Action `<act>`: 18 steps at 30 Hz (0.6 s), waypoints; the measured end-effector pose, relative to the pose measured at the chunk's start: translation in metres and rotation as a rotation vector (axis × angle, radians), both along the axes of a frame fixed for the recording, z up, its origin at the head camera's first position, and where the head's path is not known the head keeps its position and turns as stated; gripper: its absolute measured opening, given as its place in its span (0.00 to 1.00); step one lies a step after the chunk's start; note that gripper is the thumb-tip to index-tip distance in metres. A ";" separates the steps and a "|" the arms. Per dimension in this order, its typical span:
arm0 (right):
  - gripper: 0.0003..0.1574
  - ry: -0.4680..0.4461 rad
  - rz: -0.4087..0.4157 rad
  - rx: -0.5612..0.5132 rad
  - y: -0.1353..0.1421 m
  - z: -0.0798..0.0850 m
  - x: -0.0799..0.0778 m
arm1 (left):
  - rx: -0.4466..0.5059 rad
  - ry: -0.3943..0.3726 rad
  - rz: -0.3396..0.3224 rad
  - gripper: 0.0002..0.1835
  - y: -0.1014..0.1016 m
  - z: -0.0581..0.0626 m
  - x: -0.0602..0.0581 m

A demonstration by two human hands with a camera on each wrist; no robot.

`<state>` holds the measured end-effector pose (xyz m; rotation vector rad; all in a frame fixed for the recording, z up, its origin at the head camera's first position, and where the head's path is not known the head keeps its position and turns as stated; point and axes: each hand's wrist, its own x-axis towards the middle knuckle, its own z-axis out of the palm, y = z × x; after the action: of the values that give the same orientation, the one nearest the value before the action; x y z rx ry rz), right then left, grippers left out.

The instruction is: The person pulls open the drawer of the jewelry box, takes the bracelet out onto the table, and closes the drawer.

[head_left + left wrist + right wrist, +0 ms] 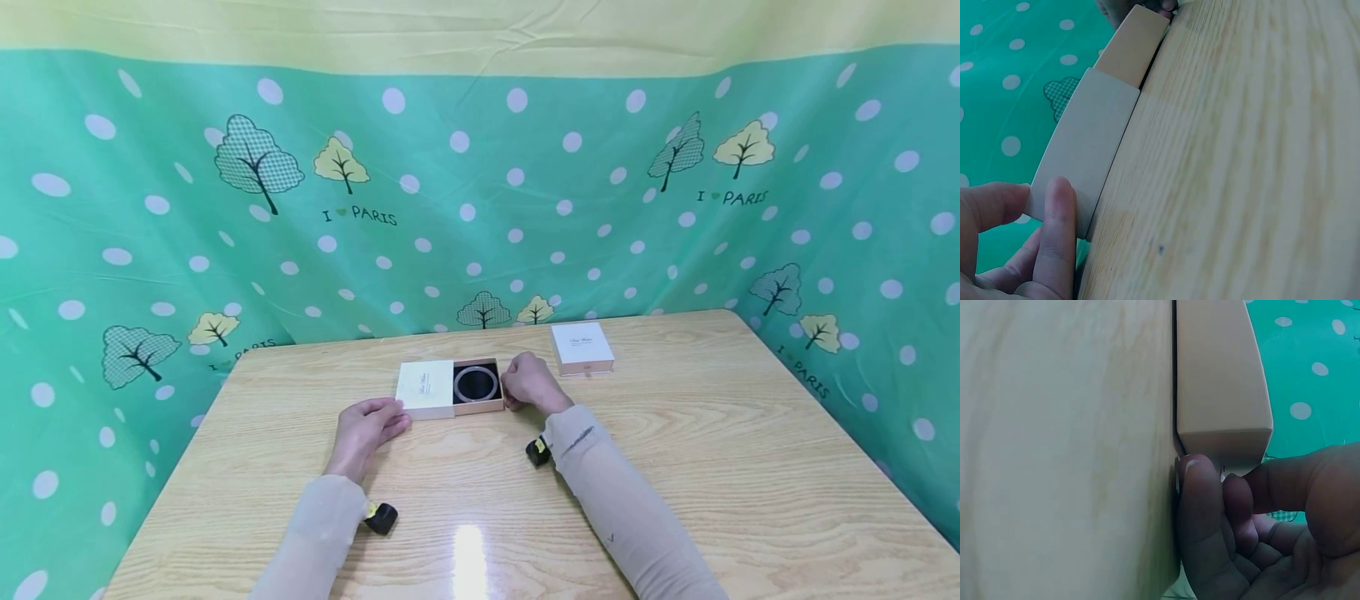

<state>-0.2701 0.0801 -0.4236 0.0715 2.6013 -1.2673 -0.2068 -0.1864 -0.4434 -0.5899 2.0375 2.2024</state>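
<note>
A drawer-style gift box lies on the table, its white sleeve (425, 385) on the left and its peach inner drawer (480, 407) pulled partly out to the right. Inside the drawer, a translucent bracelet (458, 386) rests on a black lining. My left hand (365, 429) grips the sleeve's left end, with thumb and finger on its sides in the left wrist view. At the drawer's right end, my right hand (531, 382) pinches with thumb and curled fingers. Those fingers (1200, 506) cover most of what they hold there.
A second white box (582, 348), closed, stands behind and to the right of my right hand. The wooden table (712, 433) ends at a green dotted cloth (420, 200) along the back and sides. Small black cameras sit on both wrists.
</note>
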 end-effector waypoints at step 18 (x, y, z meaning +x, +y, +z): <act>0.16 0.314 0.020 0.181 -0.006 0.005 0.000 | 0.005 0.000 -0.004 0.20 0.000 0.000 0.000</act>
<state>-0.2697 0.0737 -0.4184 -0.1315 2.9700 -1.1104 -0.2070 -0.1865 -0.4435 -0.5845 2.0314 2.2045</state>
